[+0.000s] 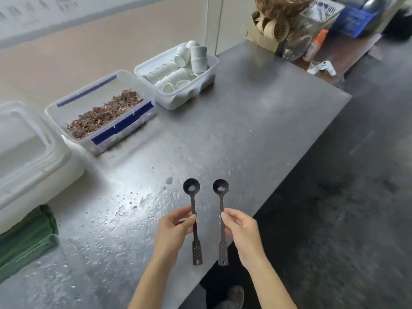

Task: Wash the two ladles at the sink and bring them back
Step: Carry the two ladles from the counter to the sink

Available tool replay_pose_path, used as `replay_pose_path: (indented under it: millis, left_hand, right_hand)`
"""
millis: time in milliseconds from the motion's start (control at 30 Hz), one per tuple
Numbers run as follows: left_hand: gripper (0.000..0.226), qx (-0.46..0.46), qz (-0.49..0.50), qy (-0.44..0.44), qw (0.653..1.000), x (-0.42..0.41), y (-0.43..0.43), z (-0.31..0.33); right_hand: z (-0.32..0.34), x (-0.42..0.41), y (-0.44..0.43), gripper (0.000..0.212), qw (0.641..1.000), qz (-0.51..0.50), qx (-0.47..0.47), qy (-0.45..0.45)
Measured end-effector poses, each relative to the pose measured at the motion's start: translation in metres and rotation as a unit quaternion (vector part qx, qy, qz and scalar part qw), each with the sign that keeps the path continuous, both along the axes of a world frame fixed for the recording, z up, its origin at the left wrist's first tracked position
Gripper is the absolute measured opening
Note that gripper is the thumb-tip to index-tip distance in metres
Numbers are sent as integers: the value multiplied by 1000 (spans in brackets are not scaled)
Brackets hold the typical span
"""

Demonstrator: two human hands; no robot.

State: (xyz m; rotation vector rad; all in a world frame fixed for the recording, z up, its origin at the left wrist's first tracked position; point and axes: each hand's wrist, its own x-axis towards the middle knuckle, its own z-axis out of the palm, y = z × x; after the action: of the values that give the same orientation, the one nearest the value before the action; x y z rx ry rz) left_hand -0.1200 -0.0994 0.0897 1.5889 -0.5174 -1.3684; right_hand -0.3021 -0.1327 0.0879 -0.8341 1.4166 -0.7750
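Note:
Two small dark ladles with round bowls and flat perforated handle ends are held side by side above the wet steel table (256, 121). My left hand (176, 228) pinches the stem of the left ladle (193, 201). The right ladle (220, 197) is gripped the same way, at mid-stem, by my right hand (240, 230). Both bowls point away from me and each shows a small whitish spot inside. The handle ends hang below my fingers, near the table's front edge.
Along the wall stand a clear box of brown dried bits (100, 112), a tub of white paper cups (178, 72) and a large lidded white container (29, 157). A green bundle (26, 239) lies at the left. Clutter and a blue crate (354, 21) fill the far end. Dark floor lies to the right.

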Motion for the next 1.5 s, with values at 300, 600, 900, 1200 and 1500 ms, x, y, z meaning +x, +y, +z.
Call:
replay_pose_path:
  millis: [300,600,900,1200,1500]
  left_hand:
    - [25,-53,-148,-32,987,-100,-19,41]
    - [30,-95,-314,-65,943,-233,-17,62]
    - [30,-130,-468,-69,872,-369,1,64]
    - [31,-125,-608,-26,784,-481,25,70]
    - [33,-138,-722,14,678,-574,34,65]
  right_hand:
    - [24,-112,31,17,992,-125,-25,-10]
    - [38,-238,90,26,966,-253,-47,23]
    - [42,-338,152,24,923,-376,-62,44]
    - [41,-407,220,26,832,-551,-49,25]
    - [33,-443,254,20,711,-703,-18,30]
